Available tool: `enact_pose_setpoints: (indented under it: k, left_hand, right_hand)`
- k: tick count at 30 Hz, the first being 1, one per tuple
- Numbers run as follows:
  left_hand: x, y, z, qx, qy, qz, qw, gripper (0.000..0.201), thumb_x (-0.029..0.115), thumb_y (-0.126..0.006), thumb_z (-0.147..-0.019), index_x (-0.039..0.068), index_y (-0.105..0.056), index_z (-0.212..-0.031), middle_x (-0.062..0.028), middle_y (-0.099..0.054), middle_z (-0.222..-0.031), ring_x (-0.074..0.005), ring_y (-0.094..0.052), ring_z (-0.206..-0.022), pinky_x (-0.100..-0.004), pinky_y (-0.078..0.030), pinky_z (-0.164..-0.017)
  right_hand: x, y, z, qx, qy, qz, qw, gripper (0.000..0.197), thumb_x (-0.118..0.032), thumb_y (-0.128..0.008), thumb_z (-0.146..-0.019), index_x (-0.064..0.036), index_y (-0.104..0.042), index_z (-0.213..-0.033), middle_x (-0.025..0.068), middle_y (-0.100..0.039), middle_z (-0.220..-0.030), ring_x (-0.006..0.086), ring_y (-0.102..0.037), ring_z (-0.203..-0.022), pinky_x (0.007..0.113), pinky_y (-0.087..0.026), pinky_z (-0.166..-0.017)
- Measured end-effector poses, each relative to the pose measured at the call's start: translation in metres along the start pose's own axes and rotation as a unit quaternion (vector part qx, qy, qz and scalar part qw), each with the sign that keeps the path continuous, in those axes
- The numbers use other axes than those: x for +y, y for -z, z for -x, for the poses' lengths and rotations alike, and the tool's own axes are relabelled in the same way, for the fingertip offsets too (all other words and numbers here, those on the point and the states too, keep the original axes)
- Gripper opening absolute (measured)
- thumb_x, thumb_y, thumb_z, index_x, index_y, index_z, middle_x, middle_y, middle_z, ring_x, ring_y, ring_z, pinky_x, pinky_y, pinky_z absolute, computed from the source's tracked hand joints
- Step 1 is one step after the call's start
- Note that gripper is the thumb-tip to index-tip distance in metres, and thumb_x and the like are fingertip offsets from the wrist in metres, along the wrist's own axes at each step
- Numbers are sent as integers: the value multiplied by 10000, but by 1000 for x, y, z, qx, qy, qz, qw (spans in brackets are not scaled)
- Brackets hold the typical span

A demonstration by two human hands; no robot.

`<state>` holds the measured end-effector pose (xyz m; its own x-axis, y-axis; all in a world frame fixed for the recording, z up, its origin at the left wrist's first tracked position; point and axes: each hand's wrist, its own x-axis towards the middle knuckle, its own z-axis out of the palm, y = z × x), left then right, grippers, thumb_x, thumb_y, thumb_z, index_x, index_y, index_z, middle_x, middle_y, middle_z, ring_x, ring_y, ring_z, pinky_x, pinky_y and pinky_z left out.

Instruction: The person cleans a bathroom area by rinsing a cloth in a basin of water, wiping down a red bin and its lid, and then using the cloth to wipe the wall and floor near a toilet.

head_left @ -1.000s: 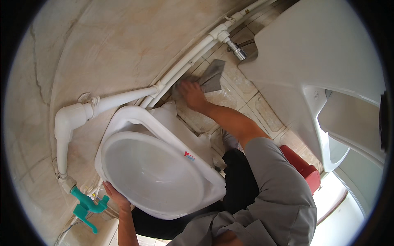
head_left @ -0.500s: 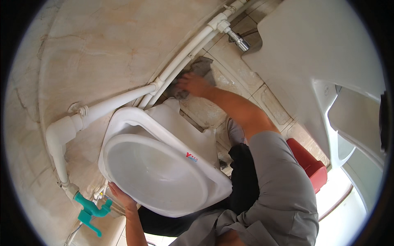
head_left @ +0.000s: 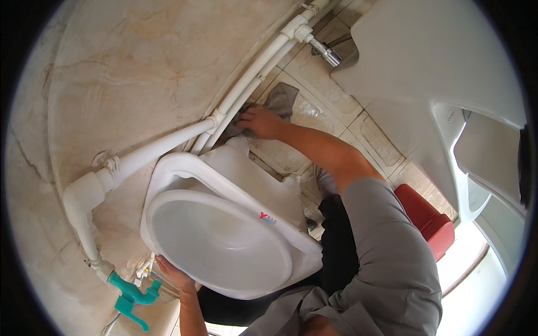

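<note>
A white basin point(head_left: 224, 241) with an oval bowl and a small red and blue label leans tilted in front of me. My left hand point(head_left: 174, 273) grips its lower left edge, with part of the fingers behind the rim. Stretched out past the basin, my right hand point(head_left: 262, 121) is closed on a crumpled grey cloth point(head_left: 282, 99) and presses it against the tiled floor beside the white pipes. Some of the cloth lies under the palm; its far end spreads over the tiles.
White pipes point(head_left: 162, 145) run along the marbled wall point(head_left: 140, 67) on the left. A teal tap point(head_left: 134, 294) hangs at their lower end. At the right stand a large white fixture point(head_left: 437, 61) and a red container point(head_left: 425, 221). A chrome fitting point(head_left: 326, 53) sticks out above the floor tiles point(head_left: 367, 140).
My right hand has shifted slightly on the floor, and the cloth's far end has moved a little right. The left hand still holds the basin; the whole view has shifted slightly.
</note>
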<state>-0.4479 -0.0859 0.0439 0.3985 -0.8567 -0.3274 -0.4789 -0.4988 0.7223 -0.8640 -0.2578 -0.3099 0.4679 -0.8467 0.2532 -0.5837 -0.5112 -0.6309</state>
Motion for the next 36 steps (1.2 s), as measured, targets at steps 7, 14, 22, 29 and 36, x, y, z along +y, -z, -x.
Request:
enact_pose_setpoints:
  k: [7,14,22,29,36]
  left_hand:
    - [6,-6,1,35,-45,-56,997,522,416,-295,-1132,-21,-556,-1247,-152,-581,-1167,-282,-563,-1059,-423,-427,-978]
    - [0,-1,-6,30,-62,-96,993,503,385,-295,-1130,-21,-563,-1258,-160,-588,-1146,-294,-564,-1055,-419,-428,-971]
    - [-9,3,-12,22,-100,-112,988,487,387,-311,-1131,-14,-571,-1225,-136,-591,-1114,-258,-572,-1023,-406,-443,-935]
    - [3,3,5,36,-21,-56,998,484,380,-305,-1132,-20,-567,-1203,-147,-570,-1100,-276,-547,-1002,-424,-434,-944]
    - [-28,21,-4,59,-76,-231,968,391,277,-409,-1096,-59,-511,-1269,-246,-563,-1228,-418,-571,-1099,-477,-429,-968]
  right_hand:
    - [23,81,141,127,-262,204,935,516,-83,-734,-717,-121,-672,-1228,128,-604,-1184,340,-571,-1135,462,-459,-920]
    - [-8,35,18,196,-206,48,958,409,-83,-652,-832,-67,-660,-1241,168,-642,-1117,378,-615,-1033,458,-514,-892]
    - [-11,-29,-2,-40,-29,-36,998,428,-197,-638,-867,-130,-658,-1289,108,-651,-1161,315,-598,-1105,461,-459,-971]
    - [10,87,125,15,-300,203,932,509,-249,-709,-821,-177,-637,-1320,85,-582,-1260,313,-532,-1185,513,-441,-961]
    - [-1,105,268,118,-422,163,884,490,-140,-731,-801,-143,-641,-1282,131,-583,-1248,350,-587,-1141,465,-519,-923]
